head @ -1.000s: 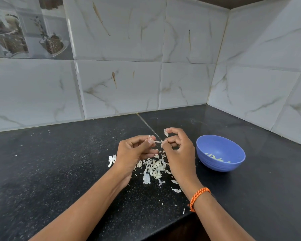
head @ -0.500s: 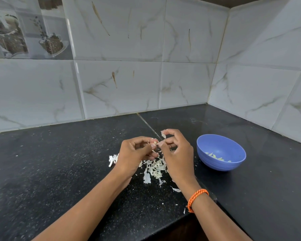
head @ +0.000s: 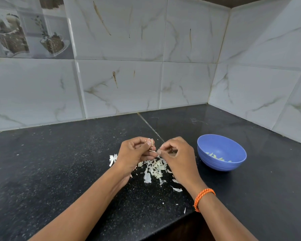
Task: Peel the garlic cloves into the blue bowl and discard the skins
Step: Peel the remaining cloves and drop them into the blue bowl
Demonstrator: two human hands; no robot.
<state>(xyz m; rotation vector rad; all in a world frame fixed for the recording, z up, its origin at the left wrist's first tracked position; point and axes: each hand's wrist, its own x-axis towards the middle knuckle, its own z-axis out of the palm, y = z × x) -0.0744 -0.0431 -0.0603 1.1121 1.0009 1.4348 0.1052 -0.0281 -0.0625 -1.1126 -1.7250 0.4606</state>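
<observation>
- Papery white skin is what the coming move turns on: a thin strip [head: 153, 151] runs between the two hands, from the garlic clove [head: 150, 142] in the left hand [head: 135, 152] down and rightwards to the fingertips of the right hand [head: 176, 154].
- The left hand grips the clove between thumb and curled fingers, above the counter [head: 59, 171]; the clove's long axis cannot be told, as most of it is hidden.
- The right hand pinches the free end of the strip with thumb and forefinger pressed together, its other fingers curled in.
- The hands sit almost touching; the right one is nearer the blue bowl [head: 221, 152], which stands just to its right.
- The clove looks small, pale and pinkish, with skin partly on; judged so, peeling is mid-way.
- Peeled pale-green cloves [head: 217, 157] lie in the bowl's bottom.
- A heap of discarded skins [head: 155, 168] lies on the counter directly beneath the hands.
</observation>
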